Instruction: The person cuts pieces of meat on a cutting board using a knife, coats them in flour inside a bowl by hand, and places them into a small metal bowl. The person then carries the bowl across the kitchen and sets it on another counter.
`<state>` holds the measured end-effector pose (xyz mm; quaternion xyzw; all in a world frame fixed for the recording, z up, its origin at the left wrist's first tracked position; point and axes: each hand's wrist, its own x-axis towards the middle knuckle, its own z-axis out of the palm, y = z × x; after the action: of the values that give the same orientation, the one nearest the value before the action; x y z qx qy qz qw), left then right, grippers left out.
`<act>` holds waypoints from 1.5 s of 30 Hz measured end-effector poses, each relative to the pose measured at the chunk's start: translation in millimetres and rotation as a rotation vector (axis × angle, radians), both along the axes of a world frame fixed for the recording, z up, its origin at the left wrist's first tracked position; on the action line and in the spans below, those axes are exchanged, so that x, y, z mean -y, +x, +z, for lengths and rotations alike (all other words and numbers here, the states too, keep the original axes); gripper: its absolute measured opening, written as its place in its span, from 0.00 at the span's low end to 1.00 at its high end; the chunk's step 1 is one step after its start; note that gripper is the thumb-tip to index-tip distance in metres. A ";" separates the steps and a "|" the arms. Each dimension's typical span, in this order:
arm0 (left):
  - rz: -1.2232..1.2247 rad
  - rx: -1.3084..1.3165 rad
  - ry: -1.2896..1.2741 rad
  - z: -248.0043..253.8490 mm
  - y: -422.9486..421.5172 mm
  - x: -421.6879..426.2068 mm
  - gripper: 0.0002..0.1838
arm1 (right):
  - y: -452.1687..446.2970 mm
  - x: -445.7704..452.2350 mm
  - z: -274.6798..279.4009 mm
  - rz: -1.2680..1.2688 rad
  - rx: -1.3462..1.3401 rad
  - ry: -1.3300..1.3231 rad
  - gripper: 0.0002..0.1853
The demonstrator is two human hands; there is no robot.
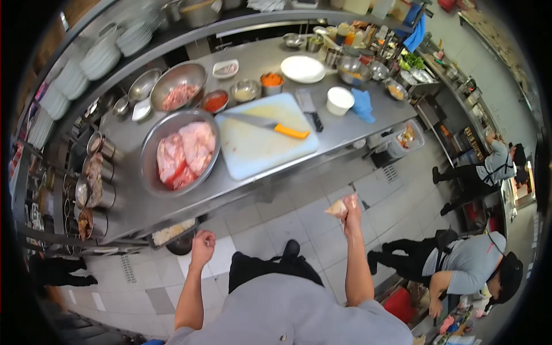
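Observation:
My right hand point(351, 214) is closed around a pale yellowish, fleshy-looking piece point(336, 208), held over the floor in front of the counter. My left hand point(202, 248) is curled shut near the counter's front edge; whatever is inside its fingers, if anything, is hidden. On the steel counter lies a white cutting board point(259, 149). An orange-handled knife point(282, 129) rests across it, and a cleaver point(310, 109) with a black handle lies by its right side. Left of the board, a large metal bowl point(146, 172) holds big pieces of raw chicken point(195, 146).
Behind the board stand a metal bowl of cut meat point(181, 96), small seasoning tins point(215, 102) and white plates point(303, 69). To the right are a white tub point(340, 100), a blue cloth point(362, 105) and a scrap bin point(407, 137). Co-workers point(466, 261) stand at the right.

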<state>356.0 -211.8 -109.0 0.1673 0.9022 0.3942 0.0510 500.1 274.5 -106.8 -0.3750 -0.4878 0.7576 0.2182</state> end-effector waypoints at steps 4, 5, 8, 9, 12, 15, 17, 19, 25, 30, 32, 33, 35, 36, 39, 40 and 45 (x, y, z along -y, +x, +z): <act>-0.128 0.023 -0.009 15.5 -16.0 -84.8 0.03 | -21.1 -66.3 -6.5 -0.020 0.092 0.188 0.11; -0.142 0.018 0.012 21.5 -21.8 -101.5 0.04 | -36.6 -81.4 -18.3 -0.042 0.053 0.237 0.12; -0.202 -0.028 0.008 35.2 -51.7 -135.5 0.04 | -81.6 -113.2 -10.2 -0.042 0.082 0.318 0.14; -0.175 -0.009 0.010 51.4 -63.0 -147.8 0.04 | -99.8 -124.2 -6.0 -0.020 0.104 0.381 0.14; -0.140 -0.134 0.160 80.7 -118.9 -170.0 0.03 | -156.0 -155.0 7.7 0.039 0.215 0.677 0.13; -0.095 -0.280 0.175 151.7 -189.9 -189.1 0.03 | -214.1 -170.6 38.8 0.044 0.255 0.881 0.15; -0.025 -0.446 0.202 201.2 -231.4 -202.4 0.03 | -250.1 -188.2 36.8 0.085 0.242 0.944 0.15; -0.050 -0.529 0.287 254.4 -260.6 -213.4 0.04 | -294.5 -213.6 1.4 0.147 0.216 0.963 0.16; -0.094 -0.786 0.255 353.0 -313.4 -236.5 0.05 | -348.2 -223.4 -70.4 0.343 -0.105 1.119 0.15; -0.150 -0.981 0.223 418.6 -333.2 -275.2 0.07 | -358.9 -207.1 -51.5 0.231 0.121 1.248 0.19; -0.191 -1.055 0.242 445.8 -337.8 -301.7 0.09 | -362.8 -214.3 -51.5 0.273 0.100 1.156 0.20; -0.228 -1.126 0.185 462.6 -338.0 -317.3 0.10 | -368.8 -222.1 -61.7 0.311 0.083 1.094 0.22; -0.300 -1.125 0.140 491.3 -339.1 -354.9 0.13 | -367.3 -233.9 -64.2 0.342 0.119 1.027 0.25; -0.363 -1.152 0.149 504.5 -343.3 -376.2 0.14 | -367.3 -234.5 -50.2 0.337 0.172 1.019 0.27; -0.361 -1.397 -0.033 546.3 -363.3 -442.6 0.19 | -361.2 -240.9 -39.7 0.325 0.259 0.994 0.33; -0.335 -1.318 -0.098 565.6 -355.1 -466.1 0.25 | -361.7 -247.1 -38.6 0.323 0.274 0.988 0.35; -0.189 -1.304 -0.190 622.4 -376.9 -550.0 0.29 | -357.5 -284.4 -43.9 0.428 0.230 0.948 0.47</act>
<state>-21.0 338.2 513.4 0.4446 0.7606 0.1249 -0.4563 142.6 558.9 -150.7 -0.2079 -0.8630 0.4355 0.1497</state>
